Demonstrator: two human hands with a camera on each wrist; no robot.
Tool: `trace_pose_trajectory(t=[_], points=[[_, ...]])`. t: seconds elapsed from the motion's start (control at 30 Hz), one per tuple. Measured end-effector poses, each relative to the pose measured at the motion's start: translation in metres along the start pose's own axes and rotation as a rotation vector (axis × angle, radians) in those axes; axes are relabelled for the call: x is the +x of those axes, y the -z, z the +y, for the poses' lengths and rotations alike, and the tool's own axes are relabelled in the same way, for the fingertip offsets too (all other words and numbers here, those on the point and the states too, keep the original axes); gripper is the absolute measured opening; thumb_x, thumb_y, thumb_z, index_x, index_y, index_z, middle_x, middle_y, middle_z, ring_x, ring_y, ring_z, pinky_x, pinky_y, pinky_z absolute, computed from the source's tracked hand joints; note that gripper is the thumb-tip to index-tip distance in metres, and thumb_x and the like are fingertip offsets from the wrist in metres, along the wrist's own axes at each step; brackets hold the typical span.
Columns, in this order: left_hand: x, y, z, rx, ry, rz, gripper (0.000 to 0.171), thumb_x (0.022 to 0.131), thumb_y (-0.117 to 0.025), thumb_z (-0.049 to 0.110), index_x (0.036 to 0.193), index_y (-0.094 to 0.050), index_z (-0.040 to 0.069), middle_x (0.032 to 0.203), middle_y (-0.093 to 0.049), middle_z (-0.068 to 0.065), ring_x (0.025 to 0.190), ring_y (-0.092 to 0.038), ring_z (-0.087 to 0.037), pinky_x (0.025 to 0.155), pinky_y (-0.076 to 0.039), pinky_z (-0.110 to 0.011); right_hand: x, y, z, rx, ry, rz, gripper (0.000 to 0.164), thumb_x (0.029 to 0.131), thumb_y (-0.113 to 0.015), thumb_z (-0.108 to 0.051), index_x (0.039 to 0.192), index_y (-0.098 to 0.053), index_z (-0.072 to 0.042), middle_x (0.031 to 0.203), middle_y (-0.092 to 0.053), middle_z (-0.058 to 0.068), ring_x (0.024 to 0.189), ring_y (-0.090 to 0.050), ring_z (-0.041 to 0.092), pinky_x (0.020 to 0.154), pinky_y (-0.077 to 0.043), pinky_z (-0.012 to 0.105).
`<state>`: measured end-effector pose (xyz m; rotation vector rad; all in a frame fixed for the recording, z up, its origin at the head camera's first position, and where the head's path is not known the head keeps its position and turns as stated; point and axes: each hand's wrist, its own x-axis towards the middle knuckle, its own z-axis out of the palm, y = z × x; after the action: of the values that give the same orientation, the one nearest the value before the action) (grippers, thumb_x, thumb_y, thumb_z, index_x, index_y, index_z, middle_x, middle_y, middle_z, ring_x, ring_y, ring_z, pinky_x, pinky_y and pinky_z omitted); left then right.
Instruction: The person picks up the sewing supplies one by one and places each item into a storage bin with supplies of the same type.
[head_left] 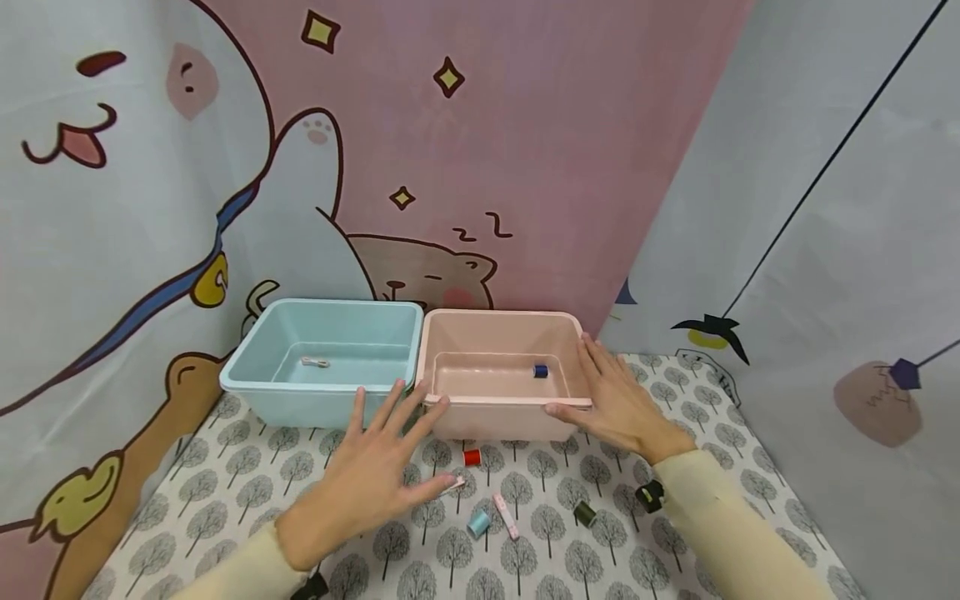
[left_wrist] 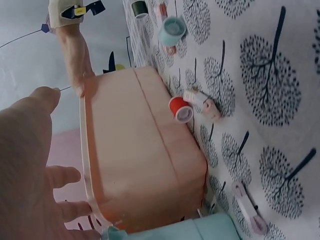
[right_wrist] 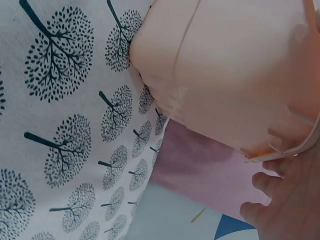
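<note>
My left hand (head_left: 375, 475) hovers with spread fingers before the front rims of a light blue bin (head_left: 300, 404) and a pink bin (head_left: 495, 421), holding nothing. Its fingertips overlap the rims where the bins meet. My right hand (head_left: 626, 408) rests along the pink bin's right rim, thumb at the front corner, fingers fairly straight. Inside the pink bin lies a navy thread spool (head_left: 540, 372); in the blue one, a small pale skein (head_left: 315, 362). Near the left hand on the cloth are a red spool (head_left: 472, 457) and a pale skein (left_wrist: 202, 102).
Further forward lie a light blue spool (head_left: 478, 524), a pink skein (head_left: 506, 517) and a dark green spool (head_left: 584, 513). Another skein (left_wrist: 250, 210) shows in the left wrist view, beside the blue bin. A printed curtain (head_left: 562, 150) hangs behind the bins.
</note>
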<state>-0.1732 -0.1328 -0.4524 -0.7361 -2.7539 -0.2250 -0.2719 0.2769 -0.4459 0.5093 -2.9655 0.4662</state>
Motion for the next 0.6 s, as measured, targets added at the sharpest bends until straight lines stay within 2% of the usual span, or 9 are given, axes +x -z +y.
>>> trace_pose_trajectory(t=[0.17, 0.33, 0.43, 0.6], points=[[0.001, -0.003, 0.008, 0.041, -0.081, 0.037, 0.097, 0.107, -0.057, 0.086, 0.185, -0.035, 0.032, 0.195, -0.027, -0.007, 0.180, -0.030, -0.043, 0.139, -0.018, -0.088, 0.001, -0.001, -0.002, 0.013, -0.031, 0.008, 0.135, 0.099, -0.066, -0.088, 0.187, -0.006, -0.004, 0.197, -0.003, 0.018, 0.182, -0.012, 0.051, 0.150, -0.008, 0.069], [0.002, -0.009, 0.019, 0.032, -0.212, 0.071, 0.093, 0.106, -0.066, 0.081, 0.180, -0.044, 0.031, 0.191, -0.038, -0.005, 0.177, -0.038, -0.039, 0.139, -0.026, -0.084, 0.002, -0.002, -0.004, 0.017, -0.047, 0.010, 0.138, 0.099, -0.065, -0.090, 0.187, -0.002, -0.004, 0.197, -0.001, 0.019, 0.182, -0.013, 0.052, 0.150, -0.006, 0.069], [0.001, -0.016, 0.026, 0.013, -0.290, 0.058, 0.091, 0.104, -0.072, 0.077, 0.179, -0.047, 0.031, 0.187, -0.044, -0.003, 0.174, -0.044, -0.036, 0.141, -0.030, -0.079, 0.002, -0.003, -0.005, 0.016, -0.050, 0.013, 0.139, 0.099, -0.065, -0.090, 0.186, -0.003, -0.002, 0.196, -0.001, 0.022, 0.182, -0.013, 0.052, 0.150, -0.006, 0.069], [0.001, -0.028, 0.035, -0.013, -0.395, -0.010, 0.086, 0.104, -0.077, 0.073, 0.175, -0.052, 0.032, 0.184, -0.049, 0.001, 0.169, -0.051, -0.027, 0.144, -0.033, -0.067, -0.001, -0.002, -0.005, 0.027, -0.058, 0.009, 0.137, 0.100, -0.065, -0.089, 0.186, -0.004, 0.000, 0.196, -0.001, 0.023, 0.182, -0.014, 0.052, 0.149, -0.006, 0.071]])
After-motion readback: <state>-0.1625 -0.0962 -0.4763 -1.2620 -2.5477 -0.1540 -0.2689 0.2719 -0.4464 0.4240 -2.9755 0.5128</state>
